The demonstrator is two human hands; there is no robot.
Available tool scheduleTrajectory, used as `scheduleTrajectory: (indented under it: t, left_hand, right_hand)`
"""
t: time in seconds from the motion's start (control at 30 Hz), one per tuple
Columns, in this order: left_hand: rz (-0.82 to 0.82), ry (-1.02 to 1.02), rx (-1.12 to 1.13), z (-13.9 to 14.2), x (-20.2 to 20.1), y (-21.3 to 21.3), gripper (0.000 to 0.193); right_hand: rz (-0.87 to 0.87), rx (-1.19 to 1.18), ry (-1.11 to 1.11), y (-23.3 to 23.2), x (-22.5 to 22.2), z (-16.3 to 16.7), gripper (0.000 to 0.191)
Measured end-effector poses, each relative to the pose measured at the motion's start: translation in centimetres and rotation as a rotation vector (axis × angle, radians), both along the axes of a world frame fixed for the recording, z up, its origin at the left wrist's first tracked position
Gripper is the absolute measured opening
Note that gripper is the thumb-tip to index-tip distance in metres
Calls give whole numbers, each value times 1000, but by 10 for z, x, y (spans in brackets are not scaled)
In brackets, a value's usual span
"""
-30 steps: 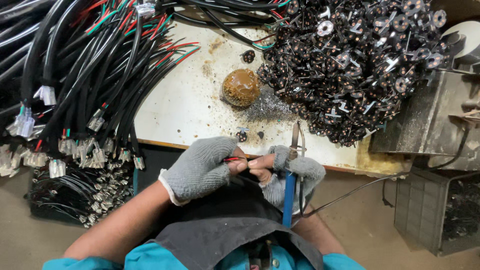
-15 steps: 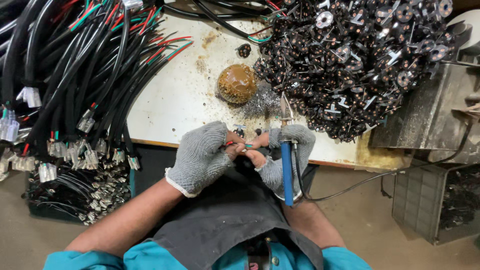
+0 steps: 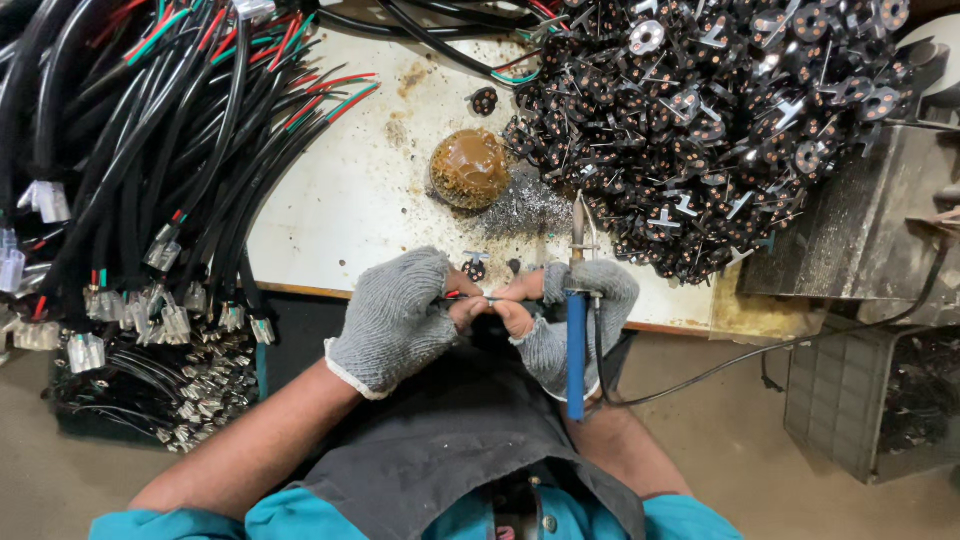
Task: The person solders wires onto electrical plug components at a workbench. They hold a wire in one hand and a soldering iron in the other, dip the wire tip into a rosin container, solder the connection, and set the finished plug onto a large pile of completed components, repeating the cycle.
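While both gloved hands meet at the bench edge just above the dark apron (image 3: 440,450), the whole business comes down to 1 short line: a thin red-tipped wire (image 3: 462,296) lying left to right between them. Left hand (image 3: 395,320) is closed on it, thumb and fingertips pinching the wire at its red end, pointing it across toward the right hand (image 3: 575,315). That right hand is wrapped shut around the blue-handled soldering iron (image 3: 575,350), whose long axis stands almost square to the wire, handle down toward the lap, metal tip up and away over the bench (what the bare right fingertips pinch at the wire's far end is too small to tell). So the wire sits left of the iron's shaft, touching distance. Just beyond the hands, 2 small dark discs (image 3: 475,270) on the white benchtop (image 3: 350,200). Farther out, a brown rounded lump (image 3: 470,168) with grey filings beside it. Beyond, right, a heap of black plug inserts (image 3: 720,120); far left, bundles of black cables (image 3: 130,170)
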State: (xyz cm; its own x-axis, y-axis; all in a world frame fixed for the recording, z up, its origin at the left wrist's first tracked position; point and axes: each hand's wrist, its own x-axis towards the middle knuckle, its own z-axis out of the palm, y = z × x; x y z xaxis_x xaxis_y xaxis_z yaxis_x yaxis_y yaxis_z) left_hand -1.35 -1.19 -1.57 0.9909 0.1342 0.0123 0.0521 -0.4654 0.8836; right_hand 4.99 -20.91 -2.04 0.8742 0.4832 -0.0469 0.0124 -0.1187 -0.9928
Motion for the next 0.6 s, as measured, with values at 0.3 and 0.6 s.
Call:
scheduleTrajectory:
  t: [0.3, 0.6]
  left_hand:
    - [85, -10, 69, 16, 2, 5, 7]
    - [410, -17, 30, 11, 38, 41, 14]
  right_hand:
    - [-42, -167, -240, 10, 1, 18, 16]
    - [-117, -434, -459, 26, 18, 14, 13]
